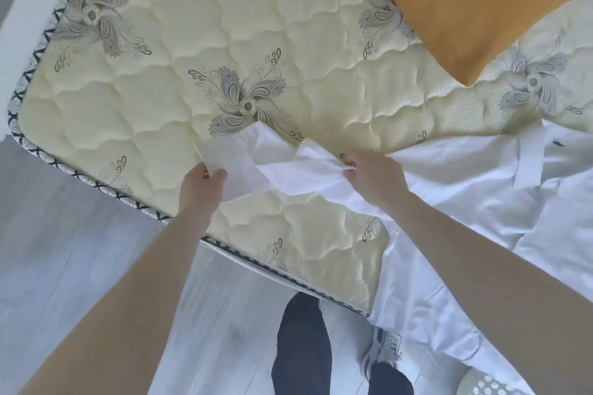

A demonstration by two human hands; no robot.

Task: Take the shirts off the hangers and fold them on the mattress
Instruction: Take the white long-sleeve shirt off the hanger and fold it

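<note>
Currently the white shirt (465, 189) lies spread on the R side of the mattress (192, 26), its lower part hanging over the near edge. One sleeve (250, 167) extends L across the quilted top. Your L hand (200, 184) pinches the sleeve end betw. thumb and fingers, close to the near edge. Your R hand (372, 175) has its fingers curled round a bunch of sleeve fabric approx. mid-length. An orange pillow (465, 3) lies on the mattress at far R. Below: grey floor (64, 250), your dark trouser legs (301, 346) and a sneaker (382, 353).
</note>
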